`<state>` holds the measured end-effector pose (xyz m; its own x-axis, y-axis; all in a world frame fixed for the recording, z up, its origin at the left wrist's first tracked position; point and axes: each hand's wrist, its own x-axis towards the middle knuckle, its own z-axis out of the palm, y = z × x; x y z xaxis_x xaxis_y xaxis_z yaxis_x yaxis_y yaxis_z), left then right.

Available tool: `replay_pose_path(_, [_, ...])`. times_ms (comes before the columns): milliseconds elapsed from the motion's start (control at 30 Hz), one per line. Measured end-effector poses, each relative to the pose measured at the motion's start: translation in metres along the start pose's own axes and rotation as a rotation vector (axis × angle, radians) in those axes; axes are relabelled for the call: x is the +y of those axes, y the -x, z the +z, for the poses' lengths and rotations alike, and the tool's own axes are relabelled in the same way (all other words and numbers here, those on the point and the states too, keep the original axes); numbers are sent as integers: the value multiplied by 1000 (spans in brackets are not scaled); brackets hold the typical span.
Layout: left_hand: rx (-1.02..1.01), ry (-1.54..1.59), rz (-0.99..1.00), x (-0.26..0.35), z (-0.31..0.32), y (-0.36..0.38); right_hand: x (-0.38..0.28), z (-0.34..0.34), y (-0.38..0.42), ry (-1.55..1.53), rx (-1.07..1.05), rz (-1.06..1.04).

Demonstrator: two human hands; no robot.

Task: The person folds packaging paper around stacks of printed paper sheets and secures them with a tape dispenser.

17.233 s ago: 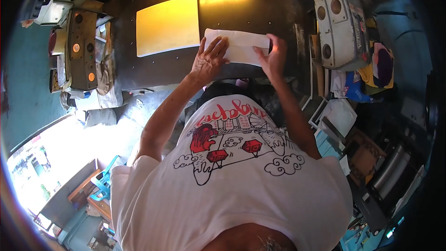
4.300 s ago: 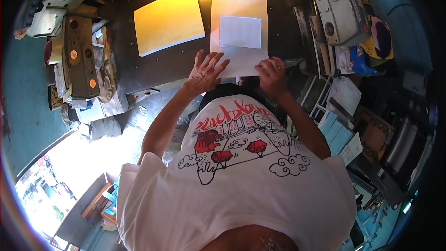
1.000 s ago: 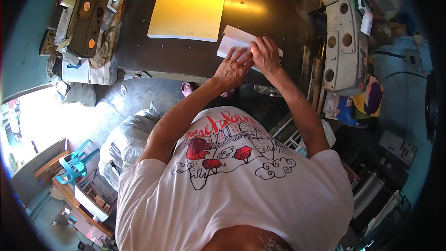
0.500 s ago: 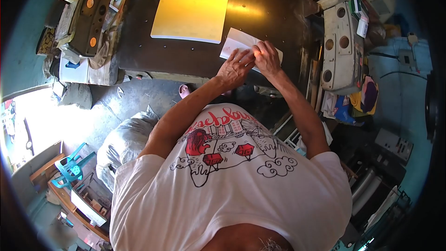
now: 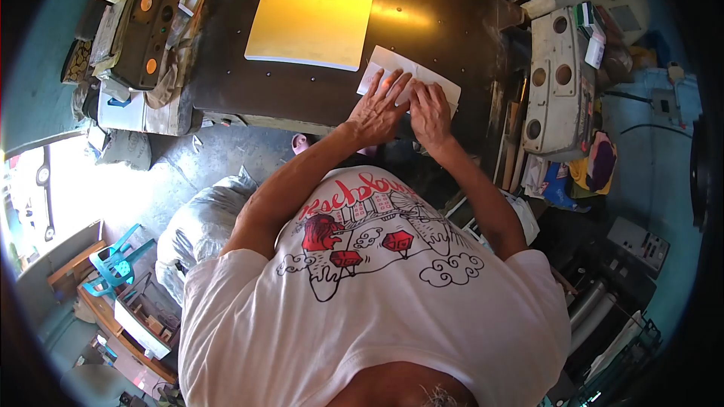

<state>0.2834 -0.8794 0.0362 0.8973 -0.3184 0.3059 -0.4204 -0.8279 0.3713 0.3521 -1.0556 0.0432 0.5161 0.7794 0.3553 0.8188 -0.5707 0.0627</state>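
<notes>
Left hand (image 5: pixel 377 113) spread on folded paper (image 5: pixel 427 73) — right hand (image 5: pixel 431 117) curled there, grip unclear.

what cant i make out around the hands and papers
All in the head view:
Rectangular white paper: partly covered by the bare left hand and right hand.
Thick yellow-lit paper stack: edges too small to count sheets.
Dark flat tabletop: far edge partly cut off by the picture's top.

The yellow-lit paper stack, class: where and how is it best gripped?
Probably by the left and right edges of the paper stack, squeezed inward, coming from the person's side. It lies flat on the table, so no underside shows, but its near edge shows thickness to press. On the right, avoid the near corner: the white paper is close.
</notes>
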Motion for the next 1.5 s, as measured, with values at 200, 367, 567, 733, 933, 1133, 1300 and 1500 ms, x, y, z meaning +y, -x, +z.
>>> replay_pose_path(200, [-195,-83,6,-9,0,5,0,9,14,25,-81,63])
replay_pose_path(367, [-229,-80,24,-12,8,11,6,26,19,-6,-135,94])
replay_pose_path(567, [-143,-218,69,-16,19,8,-34,-39,-80,-83,-115,85])
replay_pose_path(733, [-36,-111,48,-27,78,3,-176,-40,-190,-817,-95,-145])
replay_pose_path(933, [139,146,45,-25,49,2,-408,56,-307,-954,-300,-473])
replay_pose_path(1133, [267,272,100,-38,50,6,-617,148,-436,-761,-285,-17])
replay_pose_path(1300, [343,323,143,-57,46,16,-694,157,-494,-608,-365,521])
replay_pose_path(1500, [394,384,183,-42,33,18,-702,200,-510,-740,-210,527])
